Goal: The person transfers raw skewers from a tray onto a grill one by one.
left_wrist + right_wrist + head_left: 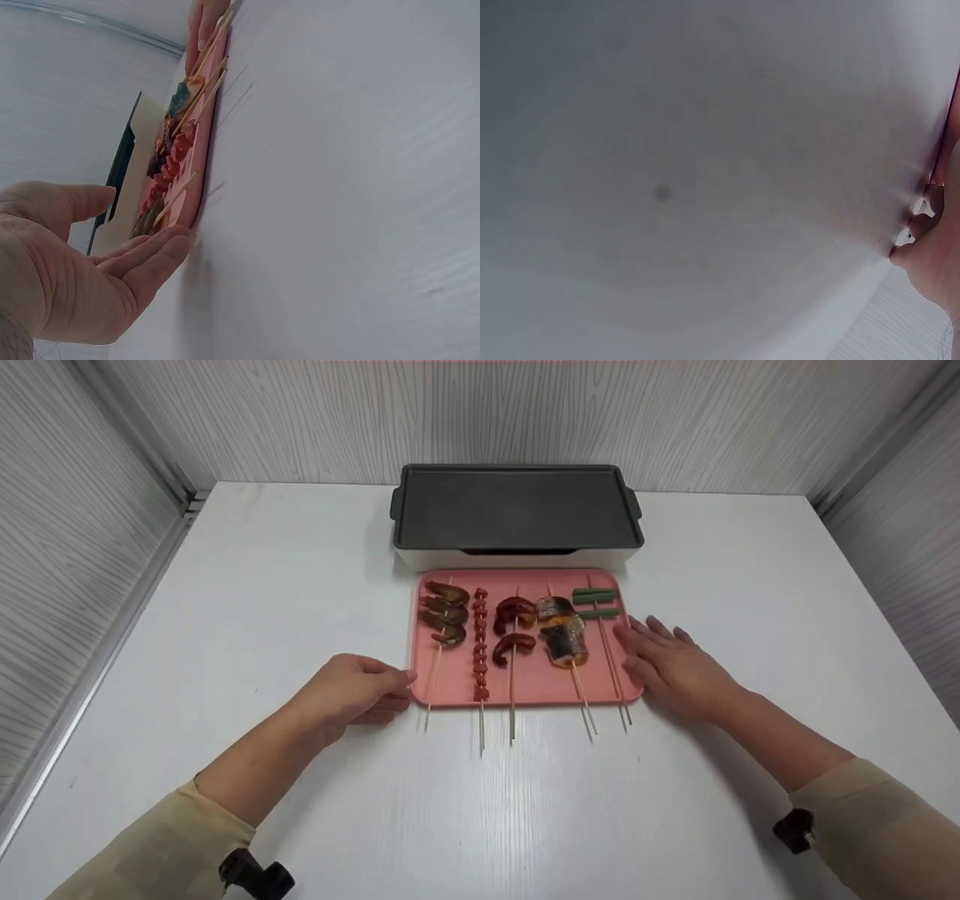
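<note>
A pink tray (544,686) holds several food skewers, their sticks jutting over its front edge. From left to right come a shrimp skewer (448,615), a skewer of small red pieces (480,649), one of curled dark-red pieces (514,649), a fish-piece skewer (564,641) and a skewer of green vegetable sticks (596,596). At the tray's left front corner is my left hand (367,690), its fingertips at the rim. In the left wrist view the fingers (154,262) lie nearly straight, the thumb apart. My right hand (679,671) lies flat with spread fingers along the right rim.
Directly behind the tray stands a grill with a dark flat plate (517,506) on a pale base (435,559). White table surface (555,817) surrounds both. Wood-grain panels (510,420) enclose the back and sides.
</note>
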Motion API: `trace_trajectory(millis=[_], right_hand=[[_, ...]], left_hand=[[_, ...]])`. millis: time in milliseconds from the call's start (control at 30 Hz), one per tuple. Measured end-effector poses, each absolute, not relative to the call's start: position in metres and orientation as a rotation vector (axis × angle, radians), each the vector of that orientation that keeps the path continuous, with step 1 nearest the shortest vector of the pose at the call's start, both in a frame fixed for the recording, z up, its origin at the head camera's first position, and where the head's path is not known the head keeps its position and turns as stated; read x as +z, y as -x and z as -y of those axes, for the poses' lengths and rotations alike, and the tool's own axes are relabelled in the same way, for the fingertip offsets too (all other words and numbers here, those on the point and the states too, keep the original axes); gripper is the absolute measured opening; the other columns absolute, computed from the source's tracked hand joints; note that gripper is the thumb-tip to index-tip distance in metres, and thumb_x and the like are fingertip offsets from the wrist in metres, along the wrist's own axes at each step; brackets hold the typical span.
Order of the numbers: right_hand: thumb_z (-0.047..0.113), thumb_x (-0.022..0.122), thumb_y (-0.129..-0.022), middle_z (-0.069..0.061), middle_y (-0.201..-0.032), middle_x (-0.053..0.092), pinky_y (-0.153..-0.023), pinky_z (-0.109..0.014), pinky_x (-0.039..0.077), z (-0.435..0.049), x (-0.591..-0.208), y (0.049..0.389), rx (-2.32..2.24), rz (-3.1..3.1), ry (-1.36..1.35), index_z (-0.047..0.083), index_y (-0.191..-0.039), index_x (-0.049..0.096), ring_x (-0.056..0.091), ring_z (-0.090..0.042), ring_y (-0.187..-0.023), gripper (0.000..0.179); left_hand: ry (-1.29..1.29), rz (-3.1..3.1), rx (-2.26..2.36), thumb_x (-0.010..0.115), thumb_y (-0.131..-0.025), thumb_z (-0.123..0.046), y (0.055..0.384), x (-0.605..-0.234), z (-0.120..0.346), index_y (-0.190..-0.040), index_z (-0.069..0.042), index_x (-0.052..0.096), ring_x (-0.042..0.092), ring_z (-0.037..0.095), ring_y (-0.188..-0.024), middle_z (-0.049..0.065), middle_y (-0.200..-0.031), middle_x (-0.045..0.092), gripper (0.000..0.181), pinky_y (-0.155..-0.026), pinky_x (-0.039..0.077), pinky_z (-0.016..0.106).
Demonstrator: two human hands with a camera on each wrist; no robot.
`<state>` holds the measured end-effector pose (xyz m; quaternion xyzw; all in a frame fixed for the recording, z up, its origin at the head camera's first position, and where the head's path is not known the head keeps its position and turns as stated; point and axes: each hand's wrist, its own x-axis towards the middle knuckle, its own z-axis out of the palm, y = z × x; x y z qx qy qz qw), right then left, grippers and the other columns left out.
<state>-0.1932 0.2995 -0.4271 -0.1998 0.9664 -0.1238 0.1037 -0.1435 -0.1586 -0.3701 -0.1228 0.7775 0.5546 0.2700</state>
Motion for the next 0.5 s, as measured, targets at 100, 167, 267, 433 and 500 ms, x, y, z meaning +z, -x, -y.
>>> trace_trajectory(millis=[100, 167, 267, 433, 500], right_hand=[[0.054, 0.036, -0.114, -0.007, -0.175, 0.023, -0.128, -0.063, 0.011, -0.299, -0.427, 0.194, -0.369, -2.852, 0.591, 0.02, -0.17, 0.024, 0.013, -0.036, -0.162, 0.067], [0.054, 0.036, -0.113, -0.007, -0.175, 0.024, -0.128, -0.063, 0.011, -0.298, -0.427, 0.194, -0.377, -2.853, 0.59, 0.02, -0.17, 0.025, 0.014, -0.037, -0.162, 0.067], [0.054, 0.037, -0.113, -0.007, -0.175, 0.024, -0.128, -0.063, 0.012, -0.298, -0.427, 0.194, -0.385, -2.848, 0.593, 0.02, -0.17, 0.025, 0.014, -0.037, -0.162, 0.067], [0.052, 0.038, -0.114, -0.007, -0.175, 0.024, -0.127, -0.064, 0.012, -0.298, -0.427, 0.194, -0.384, -2.85, 0.602, 0.019, -0.17, 0.026, 0.014, -0.037, -0.162, 0.067], [0.052, 0.038, -0.114, -0.008, -0.175, 0.024, -0.128, -0.064, 0.012, -0.299, -0.427, 0.195, -0.38, -2.851, 0.609, 0.018, -0.17, 0.026, 0.014, -0.037, -0.162, 0.066]], left_hand=[[0.348, -1.998, 1.519, 0.072, -0.103, -0.028, 0.141, -0.372, 0.159, -0.127, 0.006, 0.067, 0.078, 0.022, -0.096, 0.017, -0.109, 0.078, 0.042, -0.088, 0.063, 0.035], [0.336, -1.931, 1.551, 0.071, -0.104, -0.025, 0.139, -0.374, 0.159, -0.126, 0.007, 0.067, 0.078, 0.022, -0.092, 0.017, -0.106, 0.078, 0.04, -0.084, 0.064, 0.035], [0.31, -1.859, 1.588, 0.069, -0.104, -0.023, 0.138, -0.378, 0.158, -0.131, 0.007, 0.064, 0.079, 0.024, -0.092, 0.019, -0.106, 0.078, 0.04, -0.082, 0.064, 0.035], [0.32, -1.803, 1.61, 0.067, -0.106, -0.02, 0.14, -0.383, 0.153, -0.142, 0.003, 0.056, 0.079, 0.027, -0.094, 0.02, -0.108, 0.077, 0.044, -0.081, 0.065, 0.038], [0.329, -1.788, 1.608, 0.068, -0.105, -0.019, 0.141, -0.384, 0.151, -0.143, 0.0, 0.055, 0.079, 0.028, -0.094, 0.02, -0.109, 0.077, 0.045, -0.081, 0.065, 0.038]])
